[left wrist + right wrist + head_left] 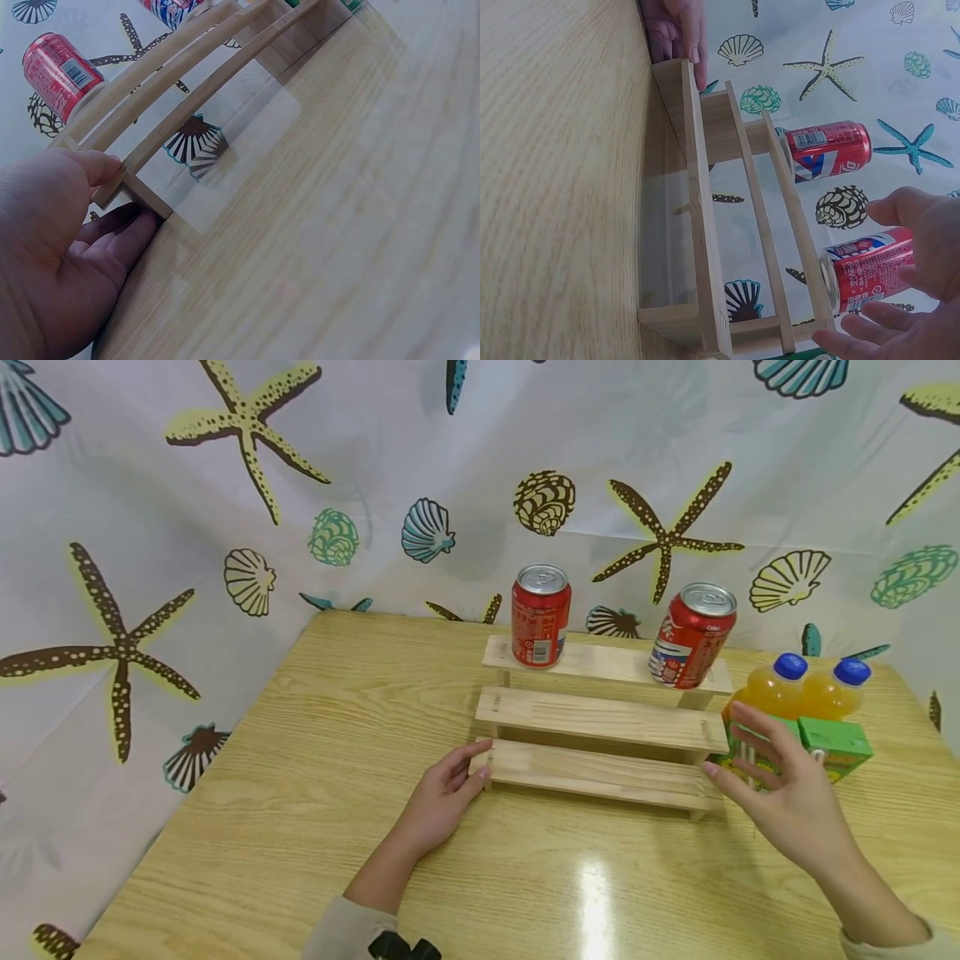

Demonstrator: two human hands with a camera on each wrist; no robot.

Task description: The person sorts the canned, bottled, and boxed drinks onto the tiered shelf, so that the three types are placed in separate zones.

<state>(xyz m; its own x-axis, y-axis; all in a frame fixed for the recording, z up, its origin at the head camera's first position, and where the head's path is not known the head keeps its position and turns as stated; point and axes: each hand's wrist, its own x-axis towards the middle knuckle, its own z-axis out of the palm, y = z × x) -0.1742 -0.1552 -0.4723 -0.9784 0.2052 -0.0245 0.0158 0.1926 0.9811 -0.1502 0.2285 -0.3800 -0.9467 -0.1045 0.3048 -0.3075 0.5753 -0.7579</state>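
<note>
A three-tier wooden display rack stands on the table, with two red soda cans upright on its top tier. One can is near the left end, the other can near the right end. My left hand holds the left end of the lowest tier between thumb and fingers; the left wrist view shows the fingertips partly hidden behind the end piece. Beside the rack's right end, my right hand is spread with nothing in it, fingers apart and the thumb near the lowest tier.
Right of the rack stand two orange drink bottles with blue caps. Green drink cartons stand in front of them, partly behind my right hand. A cloth printed with starfish and shells hangs along the table's back and left side.
</note>
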